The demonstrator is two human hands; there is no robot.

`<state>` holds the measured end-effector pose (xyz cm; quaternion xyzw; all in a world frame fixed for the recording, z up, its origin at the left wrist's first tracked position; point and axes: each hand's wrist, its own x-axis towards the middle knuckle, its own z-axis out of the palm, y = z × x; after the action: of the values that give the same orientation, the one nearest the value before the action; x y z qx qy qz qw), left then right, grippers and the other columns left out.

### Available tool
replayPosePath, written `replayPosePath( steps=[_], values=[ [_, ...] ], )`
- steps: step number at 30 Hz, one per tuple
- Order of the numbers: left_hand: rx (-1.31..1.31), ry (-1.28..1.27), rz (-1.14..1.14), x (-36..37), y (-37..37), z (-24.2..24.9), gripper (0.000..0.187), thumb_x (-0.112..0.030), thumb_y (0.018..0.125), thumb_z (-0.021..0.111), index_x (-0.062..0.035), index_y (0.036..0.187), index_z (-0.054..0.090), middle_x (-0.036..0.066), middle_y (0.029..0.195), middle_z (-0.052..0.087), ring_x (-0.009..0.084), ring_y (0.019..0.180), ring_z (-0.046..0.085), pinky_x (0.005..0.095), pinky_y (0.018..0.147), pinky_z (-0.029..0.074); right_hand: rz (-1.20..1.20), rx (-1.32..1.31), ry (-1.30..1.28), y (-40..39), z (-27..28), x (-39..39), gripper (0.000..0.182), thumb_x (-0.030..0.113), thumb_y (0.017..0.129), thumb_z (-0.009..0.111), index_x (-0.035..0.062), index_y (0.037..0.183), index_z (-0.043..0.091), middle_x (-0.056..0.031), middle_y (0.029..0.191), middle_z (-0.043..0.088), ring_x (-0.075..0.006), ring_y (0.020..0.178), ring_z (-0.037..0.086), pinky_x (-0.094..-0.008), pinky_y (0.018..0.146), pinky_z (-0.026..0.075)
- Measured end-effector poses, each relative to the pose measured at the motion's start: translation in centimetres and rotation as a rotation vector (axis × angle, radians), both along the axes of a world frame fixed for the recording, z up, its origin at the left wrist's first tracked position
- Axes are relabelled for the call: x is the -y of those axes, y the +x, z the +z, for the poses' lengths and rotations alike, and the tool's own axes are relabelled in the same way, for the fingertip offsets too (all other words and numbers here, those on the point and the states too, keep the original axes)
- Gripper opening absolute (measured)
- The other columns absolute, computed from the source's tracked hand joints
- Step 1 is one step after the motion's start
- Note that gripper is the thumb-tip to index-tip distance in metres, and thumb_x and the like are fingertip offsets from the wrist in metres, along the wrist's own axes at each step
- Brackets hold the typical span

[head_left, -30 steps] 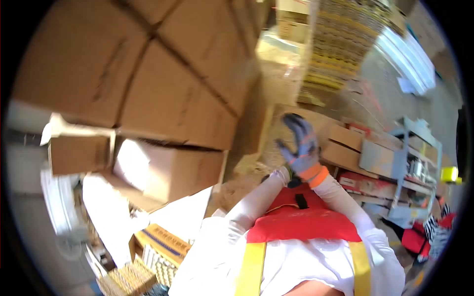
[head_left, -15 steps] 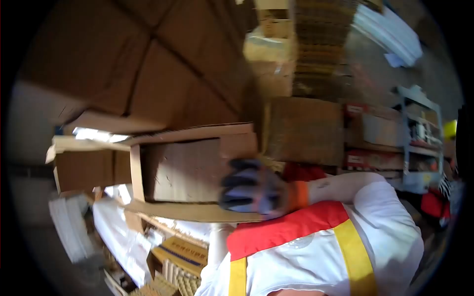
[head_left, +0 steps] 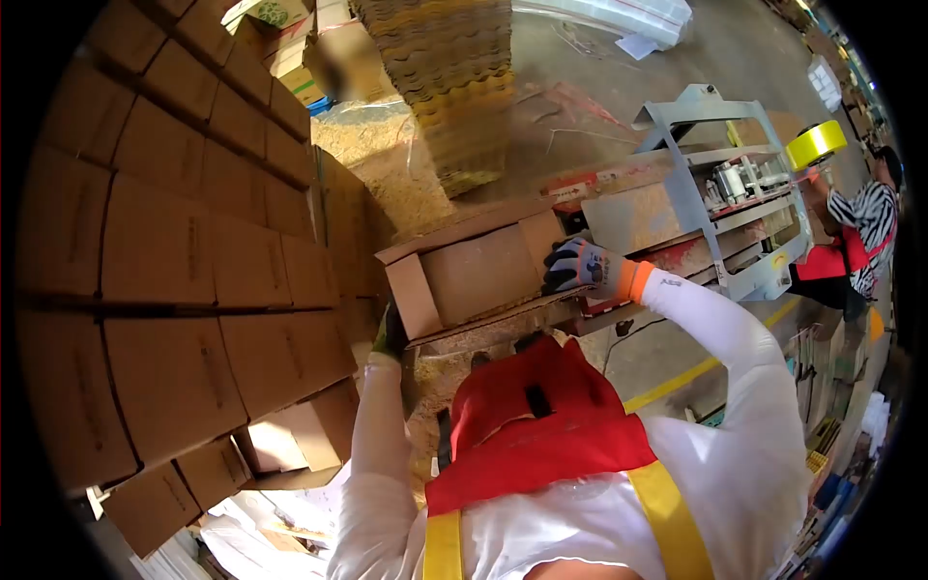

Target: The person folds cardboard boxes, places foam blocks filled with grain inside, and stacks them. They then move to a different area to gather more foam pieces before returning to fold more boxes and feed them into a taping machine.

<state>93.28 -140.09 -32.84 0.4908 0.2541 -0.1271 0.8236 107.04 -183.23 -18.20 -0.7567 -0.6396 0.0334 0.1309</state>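
An open cardboard box lies in front of my red apron, its flaps folded inward at both ends. My right hand, in a grey and black glove with an orange cuff, grips the near right corner of this box. My left hand, in a dark glove, is at the box's left end, with its fingers mostly hidden behind the cardboard. Right of the box, a grey metal taping machine frame stands over a conveyor.
Stacked closed cartons rise on the left. A tall pile of egg trays stands ahead. At the far right is a person in a striped top, near a yellow tape roll. A wrapped white bundle lies beyond.
My view has swung toward the taping machine. The box and my right hand now sit farther from the carton stack's lower left, and my left glove has come into sight at the box's left end.
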Motion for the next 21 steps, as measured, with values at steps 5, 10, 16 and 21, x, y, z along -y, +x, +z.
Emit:
replayPosePath(
  steps=[5, 10, 16, 21],
  values=[
    [-0.204, -0.050, 0.000, 1.3, 3.6, -0.3, 0.057, -0.043, 0.096, 0.052, -0.0042, 0.138, 0.045, 0.005, 0.131, 0.053, 0.0157, 0.117, 0.050, 0.0288, 0.095, 0.044, -0.099, -0.157, -0.016, 1.4, -1.9, -0.2, 0.031, 0.025, 0.077, 0.070, 0.0216, 0.107, 0.068, -0.0036, 0.117, 0.059, -0.0265, 0.111, 0.052, -0.0393, 0.095, 0.043],
    [-0.099, 0.229, -0.240, 1.5, 3.6, 1.3, 0.054, -0.019, 0.091, 0.059, 0.0005, 0.138, 0.043, 0.010, 0.122, 0.059, 0.0192, 0.102, 0.061, 0.0281, 0.087, 0.050, -0.675, -0.516, 0.374, -0.5, -2.9, -1.7, 0.051, 0.029, 0.072, 0.080, 0.0078, 0.114, 0.060, -0.0120, 0.111, 0.057, -0.0308, 0.102, 0.056, -0.0393, 0.090, 0.046],
    [-0.049, -0.247, 0.054, 4.4, 3.4, 6.8, 0.069, 0.002, 0.083, 0.063, -0.0019, 0.145, 0.032, 0.011, 0.121, 0.060, 0.0190, 0.098, 0.063, 0.0289, 0.082, 0.053, -1.164, -0.171, -0.254, 1.4, -2.5, -6.3, 0.071, 0.039, 0.067, 0.080, 0.0053, 0.122, 0.050, -0.0180, 0.120, 0.048, -0.0334, 0.113, 0.048, -0.0466, 0.095, 0.041],
    [0.019, 0.163, 0.122, 6.6, 2.1, 2.6, 0.060, 0.007, 0.082, 0.061, -0.0027, 0.138, 0.042, 0.008, 0.116, 0.062, 0.0171, 0.097, 0.063, 0.0282, 0.084, 0.053, -0.962, 0.230, 0.119, 3.6, 1.9, -11.5, 0.066, 0.043, 0.074, 0.071, 0.0064, 0.124, 0.049, -0.0177, 0.127, 0.046, -0.0363, 0.122, 0.042, -0.0490, 0.104, 0.032]
  ],
)
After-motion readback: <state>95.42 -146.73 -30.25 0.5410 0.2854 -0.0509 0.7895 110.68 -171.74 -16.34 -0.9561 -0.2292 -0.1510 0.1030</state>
